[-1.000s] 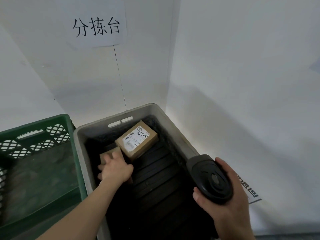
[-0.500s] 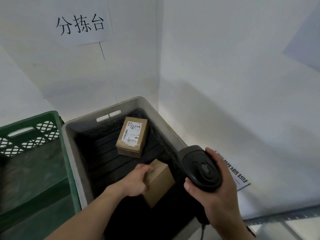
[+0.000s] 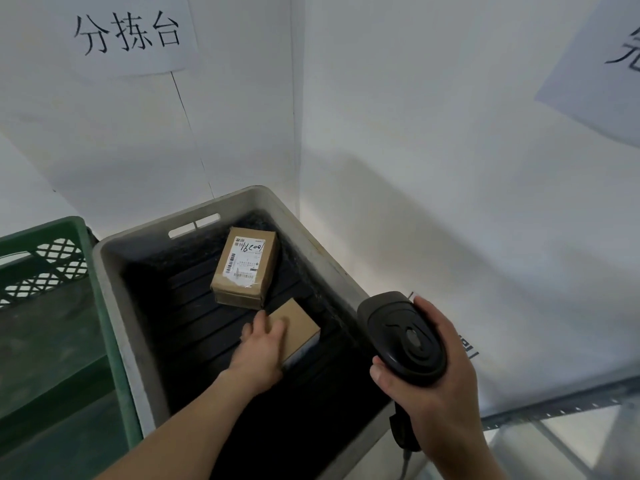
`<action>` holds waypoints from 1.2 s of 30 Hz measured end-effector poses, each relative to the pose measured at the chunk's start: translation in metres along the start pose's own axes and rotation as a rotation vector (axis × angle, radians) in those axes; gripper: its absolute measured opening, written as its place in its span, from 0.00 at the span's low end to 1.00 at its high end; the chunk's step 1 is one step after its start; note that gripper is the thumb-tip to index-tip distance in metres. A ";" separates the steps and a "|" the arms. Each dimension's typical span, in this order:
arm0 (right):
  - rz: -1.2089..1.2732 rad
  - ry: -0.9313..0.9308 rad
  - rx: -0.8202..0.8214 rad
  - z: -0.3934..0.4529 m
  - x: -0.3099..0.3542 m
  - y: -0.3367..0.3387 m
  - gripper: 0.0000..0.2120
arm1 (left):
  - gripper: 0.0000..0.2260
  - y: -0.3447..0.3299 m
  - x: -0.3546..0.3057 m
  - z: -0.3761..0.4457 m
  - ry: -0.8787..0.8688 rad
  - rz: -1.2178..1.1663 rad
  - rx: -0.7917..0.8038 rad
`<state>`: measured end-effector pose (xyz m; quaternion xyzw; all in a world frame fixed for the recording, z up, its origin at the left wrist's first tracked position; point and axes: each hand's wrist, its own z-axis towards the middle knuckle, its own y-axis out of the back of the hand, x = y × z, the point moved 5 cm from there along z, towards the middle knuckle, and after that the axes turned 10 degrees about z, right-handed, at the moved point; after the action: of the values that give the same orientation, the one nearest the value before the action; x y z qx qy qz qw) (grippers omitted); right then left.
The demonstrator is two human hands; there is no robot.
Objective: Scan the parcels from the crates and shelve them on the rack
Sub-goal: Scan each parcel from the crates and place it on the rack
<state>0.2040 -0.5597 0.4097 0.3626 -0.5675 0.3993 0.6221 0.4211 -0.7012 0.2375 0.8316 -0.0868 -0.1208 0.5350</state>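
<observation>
My left hand (image 3: 260, 351) holds a small plain brown cardboard parcel (image 3: 295, 326) inside the grey plastic crate (image 3: 114, 271), just beside a labelled cardboard box (image 3: 246, 268). My right hand (image 3: 436, 386) grips the black handheld barcode scanner (image 3: 403, 337) above the crate's right rim

A corner is formed by two white walls (image 3: 433, 133). A paper sign (image 3: 128, 32) is fixed on the left wall, another sheet (image 3: 602, 67) at far right. A perforated metal rail (image 3: 561, 407) is seen near right.
</observation>
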 end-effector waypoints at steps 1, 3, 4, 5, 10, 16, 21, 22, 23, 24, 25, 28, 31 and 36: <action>0.002 -0.003 -0.006 -0.001 0.000 0.002 0.44 | 0.38 0.001 0.003 0.003 0.014 -0.037 -0.005; -0.001 0.001 -0.018 -0.001 0.001 0.005 0.44 | 0.35 0.007 0.009 0.009 0.038 -0.172 0.040; 0.002 0.004 -0.023 -0.002 0.002 0.005 0.44 | 0.34 0.010 0.013 0.011 0.050 -0.263 0.081; 0.010 0.002 -0.025 -0.002 0.002 0.005 0.44 | 0.33 0.013 0.018 0.012 0.062 -0.343 0.111; 0.054 -0.012 -0.029 -0.005 0.000 0.005 0.43 | 0.38 0.012 0.041 0.007 0.120 -0.453 0.209; 0.078 0.010 -0.017 -0.007 0.005 0.006 0.42 | 0.41 0.039 0.041 -0.001 0.098 -0.574 0.176; 0.124 0.012 0.030 -0.009 0.014 0.007 0.41 | 0.40 0.107 0.025 -0.013 -0.001 -0.810 0.048; 0.128 0.014 0.039 -0.009 0.016 0.007 0.41 | 0.40 0.120 0.020 -0.017 -0.014 -0.872 0.006; 0.125 0.020 0.047 -0.009 0.017 0.008 0.41 | 0.40 0.132 0.016 -0.021 -0.025 -0.935 -0.029; 0.121 0.025 0.057 -0.010 0.020 0.008 0.42 | 0.40 0.142 0.011 -0.026 -0.042 -0.983 -0.059; 0.121 0.031 0.065 -0.011 0.022 0.009 0.42 | 0.41 0.150 0.006 -0.030 -0.056 -1.014 -0.085; 0.132 0.056 0.101 -0.014 0.033 0.011 0.42 | 0.42 0.168 -0.011 -0.041 -0.082 -1.032 -0.144; 0.136 0.079 0.117 -0.022 0.043 0.020 0.42 | 0.43 0.175 -0.025 -0.057 -0.058 -1.049 -0.202; 0.131 0.103 0.157 -0.039 0.057 0.033 0.42 | 0.56 0.172 -0.040 -0.088 -0.029 -1.016 -0.284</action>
<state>0.1925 -0.5062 0.4625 0.3513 -0.5242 0.5004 0.5928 0.4065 -0.6850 0.4330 0.6864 0.3372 -0.3869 0.5153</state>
